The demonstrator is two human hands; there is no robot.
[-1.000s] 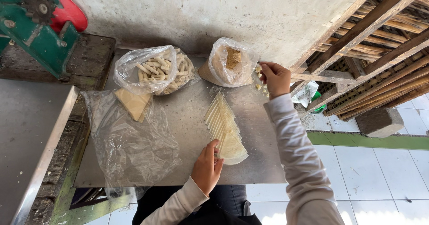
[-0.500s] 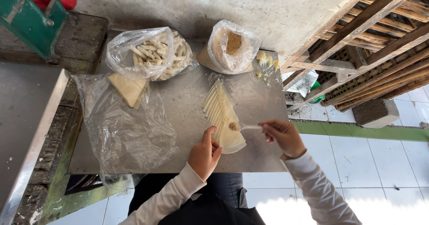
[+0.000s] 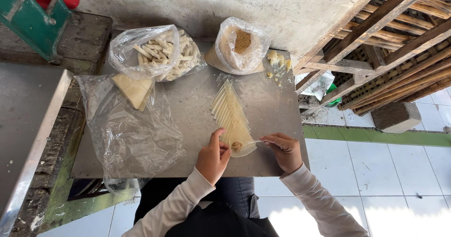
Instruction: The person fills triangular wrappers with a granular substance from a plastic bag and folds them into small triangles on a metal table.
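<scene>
Filling step: right hand (image 3: 283, 151) pinches a small spoon (image 3: 252, 142), dropping brown filling (image 3: 237, 146) on the nearest wrapper (image 3: 238, 137) of the fanned row on the desk (image 3: 197, 110); left hand (image 3: 212, 157) open, thumb pinning the wrapper; rolling needs both hands free

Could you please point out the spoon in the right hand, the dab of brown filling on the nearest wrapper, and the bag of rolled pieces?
spoon (image 3: 253, 142), head view, on its thin handle.
brown filling (image 3: 237, 146), head view, middle of the dab.
bag of rolled pieces (image 3: 157, 53), head view, on the clear plastic over the rolls.
</scene>
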